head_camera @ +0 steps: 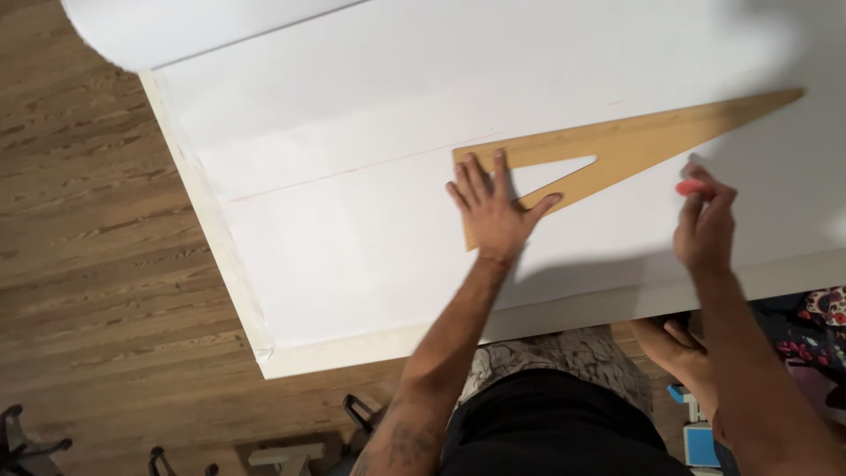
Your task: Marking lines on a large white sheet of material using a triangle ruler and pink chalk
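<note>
Head view: left hand point(493, 211) splayed flat on wooden triangle point(634, 145); right hand point(705, 225) pinching pink eraser point(689, 187)

there is one view only — a camera worn on the person's head, looking steeply down over the near edge of a white table point(352, 348) from close above. the frame is tilted, so the table edge runs aslant, with the wooden floor point(97, 264) at the left and the person's own lap at the bottom. both forearms reach up into frame from below — no second view shares the scene.
</note>
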